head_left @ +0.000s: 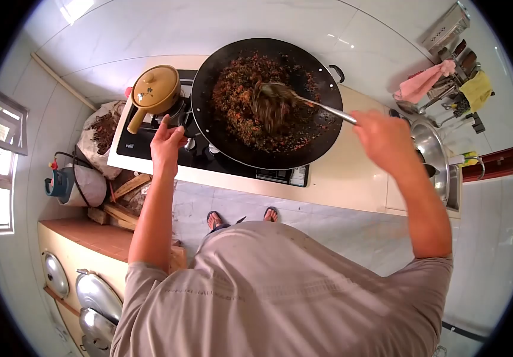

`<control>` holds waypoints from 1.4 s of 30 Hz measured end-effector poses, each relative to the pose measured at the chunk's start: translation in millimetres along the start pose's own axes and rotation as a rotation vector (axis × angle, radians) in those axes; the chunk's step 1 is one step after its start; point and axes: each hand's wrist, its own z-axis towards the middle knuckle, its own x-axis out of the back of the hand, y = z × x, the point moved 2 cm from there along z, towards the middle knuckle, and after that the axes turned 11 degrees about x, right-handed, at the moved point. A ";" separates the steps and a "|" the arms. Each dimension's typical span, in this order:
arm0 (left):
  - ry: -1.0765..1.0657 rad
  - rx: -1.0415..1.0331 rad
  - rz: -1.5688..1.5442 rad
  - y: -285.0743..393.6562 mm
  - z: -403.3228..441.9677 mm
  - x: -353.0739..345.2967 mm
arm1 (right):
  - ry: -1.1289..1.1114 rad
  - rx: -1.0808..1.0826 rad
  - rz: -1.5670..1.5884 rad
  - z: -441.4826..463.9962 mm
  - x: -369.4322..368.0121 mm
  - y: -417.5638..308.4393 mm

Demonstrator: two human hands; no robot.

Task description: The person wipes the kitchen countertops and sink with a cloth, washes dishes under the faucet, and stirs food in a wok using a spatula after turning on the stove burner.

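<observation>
A large black wok (322, 128) sits on the gas stove (143, 149), holding a dark, reddish-brown chopped mixture (238, 83). My right hand (381, 140) is closed round the end of a long metal wok spatula (334, 110). The spatula's head is down in the mixture, partly covered and blurred. My left hand (167, 146) is at the wok's left side, thumb and forefinger apart, close to the wok's black side handle (187, 123). Whether the fingers touch that handle I cannot tell. Just beyond them stands a lidded yellow-brown clay pot (156, 89), its stub handle pointing towards me.
Right of the stove are a steel basin (429, 149) and hanging utensils with a pink cloth (426, 80) and a yellow cloth (476, 90). On the left are a gas cylinder (83, 184), a white sack (98, 134) and firewood (126, 214). Metal lids (98, 294) hang at lower left.
</observation>
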 end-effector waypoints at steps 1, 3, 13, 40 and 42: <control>-0.006 0.034 -0.014 -1.9 0.8 1.9 | -0.169 -0.093 0.058 -1.4 1.8 16.4; -0.002 0.000 -0.031 -0.9 -3.3 -2.8 | -0.506 -0.276 0.175 8.6 -4.6 57.9; 0.007 -0.056 0.004 4.7 -8.8 -7.3 | 0.027 -0.228 0.109 17.7 -132.0 -5.8; -0.076 0.058 0.021 6.5 -2.5 -1.3 | 0.071 0.179 -0.264 -37.9 -49.8 -36.6; -0.103 0.090 0.038 7.4 -1.7 -0.7 | 0.045 0.134 -0.197 -53.4 -17.0 -45.8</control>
